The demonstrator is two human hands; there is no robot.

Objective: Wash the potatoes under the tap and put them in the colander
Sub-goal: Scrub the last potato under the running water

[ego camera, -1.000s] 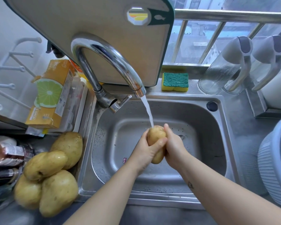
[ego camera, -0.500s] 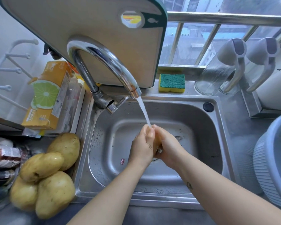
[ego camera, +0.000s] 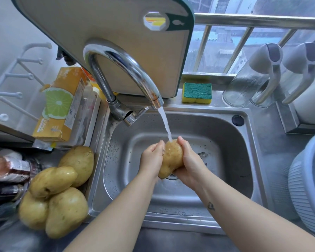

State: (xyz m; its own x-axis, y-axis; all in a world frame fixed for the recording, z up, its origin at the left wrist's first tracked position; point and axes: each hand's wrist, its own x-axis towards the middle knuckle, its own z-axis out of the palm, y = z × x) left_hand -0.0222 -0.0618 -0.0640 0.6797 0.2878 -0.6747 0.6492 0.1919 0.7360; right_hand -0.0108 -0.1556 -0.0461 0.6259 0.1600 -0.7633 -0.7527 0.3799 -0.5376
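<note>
Both hands — left hand [ego camera: 152, 157], right hand [ego camera: 189, 160] — hold one potato [ego camera: 170, 158] under the tap [ego camera: 124, 70] stream, over the sink [ego camera: 225, 160] middle.

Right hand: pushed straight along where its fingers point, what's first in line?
Right hand, gripping the potato, points away and slightly left: likely the water stream first, then the sink back wall. Depth unclear.

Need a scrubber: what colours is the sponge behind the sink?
Sponge: green top, yellow base; head view.
</note>
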